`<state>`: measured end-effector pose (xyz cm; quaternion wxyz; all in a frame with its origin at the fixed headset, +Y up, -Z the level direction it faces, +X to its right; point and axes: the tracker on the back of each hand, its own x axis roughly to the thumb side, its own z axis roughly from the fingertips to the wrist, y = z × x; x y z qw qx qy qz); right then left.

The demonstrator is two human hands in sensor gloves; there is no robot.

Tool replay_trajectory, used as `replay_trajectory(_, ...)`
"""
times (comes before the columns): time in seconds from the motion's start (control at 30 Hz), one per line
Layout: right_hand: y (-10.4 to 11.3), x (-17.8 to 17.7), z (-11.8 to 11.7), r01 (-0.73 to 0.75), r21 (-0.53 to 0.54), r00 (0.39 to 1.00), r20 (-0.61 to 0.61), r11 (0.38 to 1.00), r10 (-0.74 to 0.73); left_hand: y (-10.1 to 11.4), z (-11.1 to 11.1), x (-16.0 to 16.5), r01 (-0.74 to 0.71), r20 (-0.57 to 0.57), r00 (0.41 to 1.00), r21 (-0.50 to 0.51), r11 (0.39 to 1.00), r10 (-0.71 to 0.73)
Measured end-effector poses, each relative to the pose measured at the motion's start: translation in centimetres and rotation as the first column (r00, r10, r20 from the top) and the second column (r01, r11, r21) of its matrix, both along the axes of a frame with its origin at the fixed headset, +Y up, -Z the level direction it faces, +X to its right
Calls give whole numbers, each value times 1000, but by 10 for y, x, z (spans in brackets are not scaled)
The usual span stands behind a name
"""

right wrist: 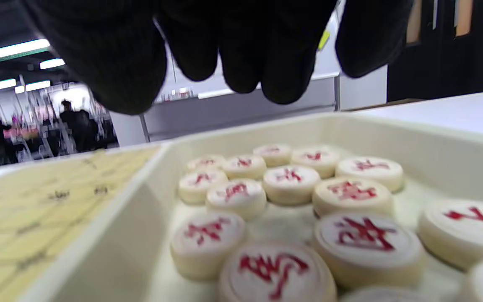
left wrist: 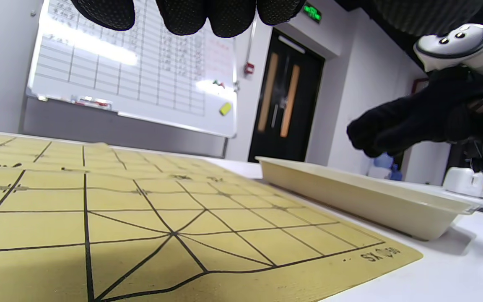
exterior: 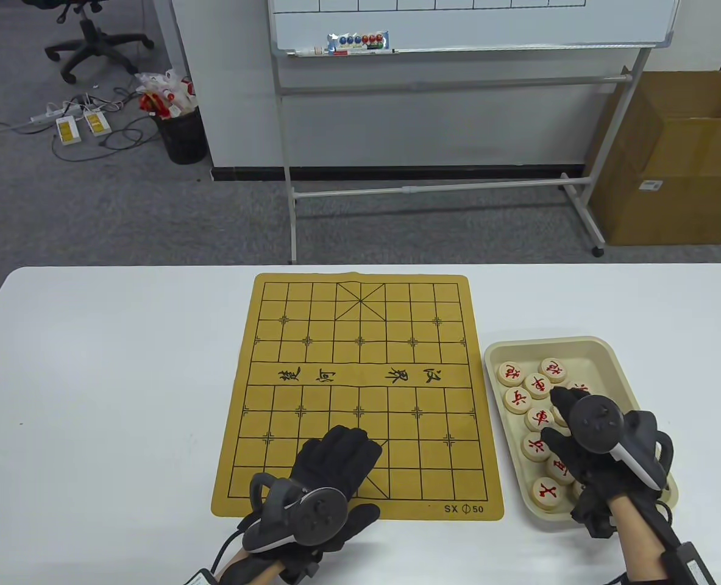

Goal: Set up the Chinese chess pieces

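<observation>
Many red-marked pieces point(exterior: 538, 385) in my tray point(exterior: 613, 359), right grip point(exterior: 570, 436) above them relaxed and released, left grip point(exterior: 330, 466) flat, released on board point(exterior: 360, 341).

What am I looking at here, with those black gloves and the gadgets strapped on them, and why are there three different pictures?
These are a person's two hands in black sensor gloves; the gadget on the back of each is a motion tracker, strapped on, not held. The big picture looks down at a white table. The other two come from small cameras on the wrists, so gloved fingertips hang in from the top.

On the table lies a yellow Chinese chess board with no pieces on it yet. Beside it, on the person's right, a cream tray holds round pale chess pieces with red characters.

The left hand rests flat on the board's near edge, holding nothing. The right hand hovers over the tray, fingers above the pieces; in the right wrist view its fingertips are clear of them, so nothing is held.
</observation>
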<state>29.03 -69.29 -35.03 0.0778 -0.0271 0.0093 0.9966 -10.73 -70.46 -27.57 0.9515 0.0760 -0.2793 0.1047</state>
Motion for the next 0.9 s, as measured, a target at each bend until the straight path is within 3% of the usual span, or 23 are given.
replay_trajectory(0.27, -27, -23, -14, -244, -141, 968, -90, 959, 233, 0, 1, 1, 13, 2, 1000, 7, 1000, -13)
replay_trajectory(0.43, -38, -32, -17, -313, -236, 950, -100, 920, 297, -1, 1, 2, 25, 4, 1000, 6, 1000, -25)
replay_trajectory(0.9, -52, -40, -20, -407, -180, 914, -80, 896, 399, 0, 2, 4, 29, 3, 1000, 7, 1000, -29)
